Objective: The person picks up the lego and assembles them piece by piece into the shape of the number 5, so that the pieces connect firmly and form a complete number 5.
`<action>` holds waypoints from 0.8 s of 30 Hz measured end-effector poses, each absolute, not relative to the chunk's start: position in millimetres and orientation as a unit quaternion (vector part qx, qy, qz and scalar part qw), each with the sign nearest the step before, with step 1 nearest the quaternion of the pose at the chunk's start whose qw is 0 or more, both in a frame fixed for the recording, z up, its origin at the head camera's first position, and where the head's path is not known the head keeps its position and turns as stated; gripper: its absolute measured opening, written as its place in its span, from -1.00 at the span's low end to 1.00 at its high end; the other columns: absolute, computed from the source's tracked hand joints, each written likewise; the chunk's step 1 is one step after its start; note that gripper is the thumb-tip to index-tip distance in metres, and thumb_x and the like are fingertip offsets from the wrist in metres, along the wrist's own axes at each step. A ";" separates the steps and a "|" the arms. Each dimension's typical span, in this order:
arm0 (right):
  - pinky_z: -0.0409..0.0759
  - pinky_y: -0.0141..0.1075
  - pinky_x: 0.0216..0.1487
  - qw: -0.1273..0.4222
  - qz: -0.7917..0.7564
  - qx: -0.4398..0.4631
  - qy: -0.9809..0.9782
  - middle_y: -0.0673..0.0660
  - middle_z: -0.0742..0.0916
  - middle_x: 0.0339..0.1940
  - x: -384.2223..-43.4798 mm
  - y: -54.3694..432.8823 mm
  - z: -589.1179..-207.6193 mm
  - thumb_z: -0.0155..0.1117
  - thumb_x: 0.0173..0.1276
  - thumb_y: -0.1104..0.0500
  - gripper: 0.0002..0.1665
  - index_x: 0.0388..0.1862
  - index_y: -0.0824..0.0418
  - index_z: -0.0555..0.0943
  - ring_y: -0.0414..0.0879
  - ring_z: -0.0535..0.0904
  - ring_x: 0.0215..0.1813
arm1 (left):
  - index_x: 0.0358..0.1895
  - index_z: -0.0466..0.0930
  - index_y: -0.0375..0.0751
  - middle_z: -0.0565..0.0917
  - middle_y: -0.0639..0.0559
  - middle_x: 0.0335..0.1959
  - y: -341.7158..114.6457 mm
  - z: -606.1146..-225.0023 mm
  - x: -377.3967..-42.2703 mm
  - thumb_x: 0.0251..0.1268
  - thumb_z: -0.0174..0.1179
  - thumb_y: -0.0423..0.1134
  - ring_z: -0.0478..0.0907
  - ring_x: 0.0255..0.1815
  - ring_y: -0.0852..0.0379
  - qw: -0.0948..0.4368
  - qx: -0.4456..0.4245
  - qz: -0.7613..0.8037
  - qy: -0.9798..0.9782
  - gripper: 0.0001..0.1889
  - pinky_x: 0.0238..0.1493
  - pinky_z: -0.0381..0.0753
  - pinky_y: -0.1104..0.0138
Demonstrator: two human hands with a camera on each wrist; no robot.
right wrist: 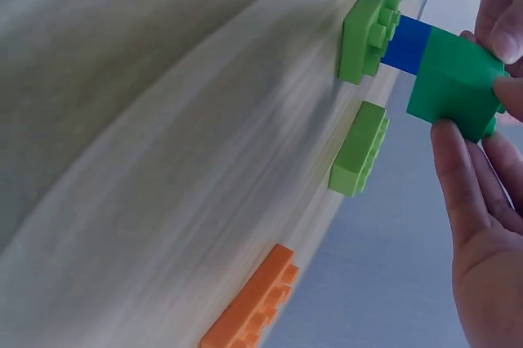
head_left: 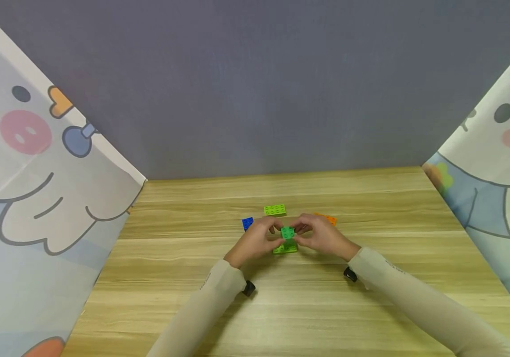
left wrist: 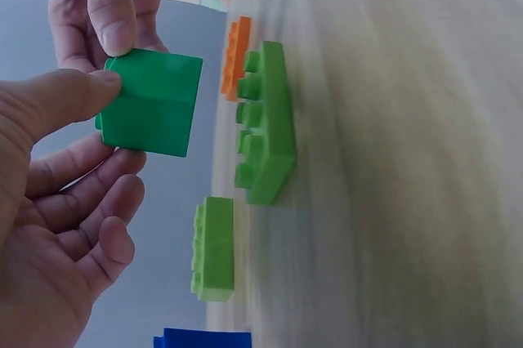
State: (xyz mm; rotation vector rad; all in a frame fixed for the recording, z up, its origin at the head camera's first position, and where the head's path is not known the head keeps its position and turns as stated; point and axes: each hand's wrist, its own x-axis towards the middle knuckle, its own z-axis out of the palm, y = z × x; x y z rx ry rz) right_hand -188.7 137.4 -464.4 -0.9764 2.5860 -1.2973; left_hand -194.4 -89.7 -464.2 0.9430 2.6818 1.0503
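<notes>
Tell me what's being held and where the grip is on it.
The left hand and right hand together hold the darker green block, their grip on its sides toward the studded top.

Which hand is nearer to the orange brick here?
The right hand. In the head view it is just in front of the orange brick, partly covering it; the left hand is farther off to the left, across the green block both hands hold.

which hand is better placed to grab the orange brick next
Probably the right hand: the orange brick lies just beyond it, while the left hand is across the green brick, which both hands hold.
</notes>
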 end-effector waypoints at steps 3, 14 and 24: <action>0.60 -0.34 -0.17 0.063 -0.413 -0.315 0.852 -0.06 0.64 -0.17 -186.7 138.7 -464.6 0.40 0.19 0.27 -0.68 -0.07 0.15 0.60 -0.22 0.61 -0.19 | -0.10 0.55 -0.07 0.57 0.16 -0.16 -88.7 -468.3 -192.5 0.17 0.34 -0.15 0.49 -0.20 0.19 0.060 0.319 0.338 0.884 -0.74 -0.24 0.51 0.43; 0.59 -0.40 -0.18 0.082 -0.404 -0.311 0.856 -0.01 0.64 -0.18 -184.3 141.8 -469.4 0.41 0.15 0.31 -0.68 -0.09 0.21 0.60 -0.19 0.61 -0.20 | -0.05 0.54 -0.14 0.56 0.09 -0.11 -83.4 -473.4 -187.2 0.19 0.32 -0.14 0.53 -0.19 0.17 0.075 0.318 0.311 0.893 -0.70 -0.21 0.52 0.46; 0.60 -0.36 -0.16 0.092 -0.417 -0.304 0.852 0.01 0.65 -0.18 -183.6 142.6 -471.3 0.40 0.16 0.34 -0.68 -0.09 0.23 0.59 -0.17 0.61 -0.20 | -0.06 0.55 -0.15 0.57 0.08 -0.13 -81.3 -474.9 -187.4 0.18 0.34 -0.17 0.53 -0.20 0.17 0.073 0.323 0.306 0.893 -0.70 -0.22 0.51 0.47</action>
